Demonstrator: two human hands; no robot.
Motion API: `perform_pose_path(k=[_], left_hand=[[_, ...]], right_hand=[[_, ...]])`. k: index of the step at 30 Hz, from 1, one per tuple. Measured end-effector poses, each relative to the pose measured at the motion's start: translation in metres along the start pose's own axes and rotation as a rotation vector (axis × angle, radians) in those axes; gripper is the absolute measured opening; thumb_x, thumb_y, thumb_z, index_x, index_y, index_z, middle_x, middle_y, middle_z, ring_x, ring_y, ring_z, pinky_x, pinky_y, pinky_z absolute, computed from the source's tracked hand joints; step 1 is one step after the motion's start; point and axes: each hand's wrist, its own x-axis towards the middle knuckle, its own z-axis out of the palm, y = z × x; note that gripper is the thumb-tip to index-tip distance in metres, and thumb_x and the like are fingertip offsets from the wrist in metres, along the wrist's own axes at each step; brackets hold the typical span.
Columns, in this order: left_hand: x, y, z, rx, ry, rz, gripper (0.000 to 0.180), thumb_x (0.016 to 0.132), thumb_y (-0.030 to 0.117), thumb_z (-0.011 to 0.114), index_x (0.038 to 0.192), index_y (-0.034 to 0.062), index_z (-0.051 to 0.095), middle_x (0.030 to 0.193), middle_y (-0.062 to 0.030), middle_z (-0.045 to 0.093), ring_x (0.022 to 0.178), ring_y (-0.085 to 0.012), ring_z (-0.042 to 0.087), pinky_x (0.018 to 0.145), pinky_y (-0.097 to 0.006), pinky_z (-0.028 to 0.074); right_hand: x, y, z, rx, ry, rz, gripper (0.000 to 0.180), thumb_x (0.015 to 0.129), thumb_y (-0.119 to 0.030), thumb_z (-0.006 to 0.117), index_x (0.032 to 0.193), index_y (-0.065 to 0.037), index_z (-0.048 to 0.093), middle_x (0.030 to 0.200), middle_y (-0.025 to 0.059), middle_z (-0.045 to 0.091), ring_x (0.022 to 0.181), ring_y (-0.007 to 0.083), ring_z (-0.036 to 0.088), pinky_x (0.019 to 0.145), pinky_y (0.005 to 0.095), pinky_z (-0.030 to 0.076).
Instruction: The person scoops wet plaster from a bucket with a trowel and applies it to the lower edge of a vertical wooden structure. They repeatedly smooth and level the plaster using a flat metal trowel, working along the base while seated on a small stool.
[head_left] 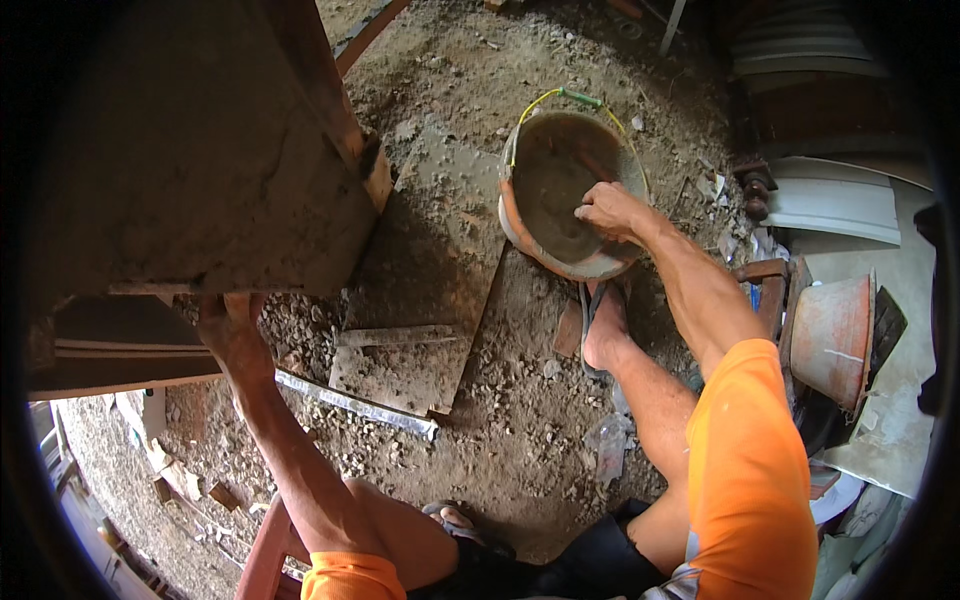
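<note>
A mortar-smeared bucket [517,222] with a yellow wire handle and green grip stands on the ground ahead, holding wet grey mortar [560,195]. My right hand [612,212] is over its right side with the fingers curled closed. A reddish-brown piece [598,167] shows in the bucket beyond that hand; whether I hold it is unclear. At the left, a large mortar-coated slab or panel [230,170] has wood along its right edge. My left hand [232,312] is at its near edge, the fingers mostly hidden there.
A dirty board [440,230] lies on the rubble ground between panel and bucket, with a wooden strip [398,336] on it. A whitish metal-like bar [355,403] lies nearer. Another orange bucket [832,340] rests on its side at right, beside wooden pieces and a pale sheet [885,430].
</note>
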Motion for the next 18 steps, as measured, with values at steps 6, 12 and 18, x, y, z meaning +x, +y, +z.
perform_pose_path(k=[6, 12, 18], left_hand=[[0.001, -0.003, -0.002, -0.005, -0.008, 0.035, 0.100, 0.080, 0.067, 0.083, 0.154, 0.0097, 0.047, 0.148, -0.0096, 0.054, 0.134, -0.0249, 0.054, 0.099, -0.046, 0.057], [-0.001, 0.001, 0.003, -0.003, 0.036, 0.056, 0.099, 0.078, 0.068, 0.084, 0.146, 0.0024, 0.054, 0.137, -0.0124, 0.062, 0.128, -0.0271, 0.060, 0.104, -0.048, 0.056], [0.000, 0.003, 0.001, 0.018, 0.023, 0.025, 0.100, 0.078, 0.068, 0.083, 0.149, 0.0036, 0.052, 0.141, -0.0129, 0.059, 0.131, -0.0275, 0.058, 0.103, -0.048, 0.056]], right_hand=[[-0.007, 0.017, 0.002, -0.324, 0.297, -0.420, 0.035, 0.090, -0.031, 0.064, 0.105, -0.002, 0.076, 0.097, 0.0232, 0.076, 0.094, 0.0415, 0.074, 0.085, 0.0508, 0.059], [-0.055, 0.020, -0.003, -0.587, 0.303, -0.390, 0.028, 0.082, -0.023, 0.064, 0.103, -0.005, 0.071, 0.103, 0.0182, 0.073, 0.102, 0.0404, 0.070, 0.087, 0.0516, 0.058], [-0.099, 0.046, 0.001, -0.604, 0.478, -0.545, 0.030, 0.081, -0.010, 0.069, 0.110, -0.011, 0.064, 0.102, 0.0110, 0.061, 0.103, 0.0350, 0.064, 0.083, 0.0503, 0.057]])
